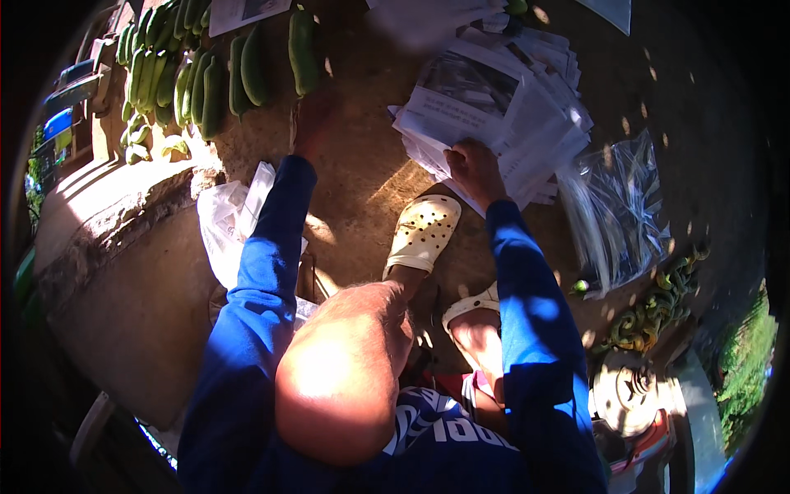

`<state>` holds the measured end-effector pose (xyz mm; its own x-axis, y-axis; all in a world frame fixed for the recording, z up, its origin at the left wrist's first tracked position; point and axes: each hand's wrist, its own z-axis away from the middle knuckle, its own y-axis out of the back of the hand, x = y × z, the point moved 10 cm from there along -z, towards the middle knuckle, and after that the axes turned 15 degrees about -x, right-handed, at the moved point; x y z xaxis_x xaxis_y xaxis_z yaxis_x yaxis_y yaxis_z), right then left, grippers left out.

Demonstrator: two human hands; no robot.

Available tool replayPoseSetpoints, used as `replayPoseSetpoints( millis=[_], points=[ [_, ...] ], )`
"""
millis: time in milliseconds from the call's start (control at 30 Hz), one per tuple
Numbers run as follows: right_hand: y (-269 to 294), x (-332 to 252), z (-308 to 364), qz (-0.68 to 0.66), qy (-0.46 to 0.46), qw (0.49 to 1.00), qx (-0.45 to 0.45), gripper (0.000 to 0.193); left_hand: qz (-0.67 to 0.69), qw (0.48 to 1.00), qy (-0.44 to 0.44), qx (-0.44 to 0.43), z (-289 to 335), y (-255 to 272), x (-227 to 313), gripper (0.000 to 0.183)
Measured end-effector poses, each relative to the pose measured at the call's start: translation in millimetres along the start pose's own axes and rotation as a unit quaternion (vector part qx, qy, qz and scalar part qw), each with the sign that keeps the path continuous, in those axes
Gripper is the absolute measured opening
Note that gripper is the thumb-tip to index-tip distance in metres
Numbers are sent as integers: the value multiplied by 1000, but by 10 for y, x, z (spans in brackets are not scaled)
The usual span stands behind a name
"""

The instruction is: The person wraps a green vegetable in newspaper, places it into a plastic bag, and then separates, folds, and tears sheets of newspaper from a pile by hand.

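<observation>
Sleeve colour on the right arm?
Blue; the right sleeve shows best in the head view.

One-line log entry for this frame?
left hand: reaching at green bananas, grip unclear | right hand: on pile of printed paper sheets | clear plastic bags beside pile

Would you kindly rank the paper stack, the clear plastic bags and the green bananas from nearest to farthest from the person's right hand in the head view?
From the right hand:
1. Paper stack: touching, under the hand.
2. Clear plastic bags: on the ground to the right.
3. Green bananas: far left, upper corner.
</observation>
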<state>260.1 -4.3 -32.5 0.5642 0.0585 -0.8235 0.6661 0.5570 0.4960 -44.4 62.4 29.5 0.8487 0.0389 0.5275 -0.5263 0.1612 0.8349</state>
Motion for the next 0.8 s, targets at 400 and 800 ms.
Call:
replayPoseSetpoints(
  millis=[400,800],
  points=[
    [-113,-256,201,157,56,986,-15,15,-125,969,201,71,-646,265,-818,67],
    [-2,-278,399,144,68,987,37,21,165,917,331,-150,-498,-114,-1291,66]
  ],
)
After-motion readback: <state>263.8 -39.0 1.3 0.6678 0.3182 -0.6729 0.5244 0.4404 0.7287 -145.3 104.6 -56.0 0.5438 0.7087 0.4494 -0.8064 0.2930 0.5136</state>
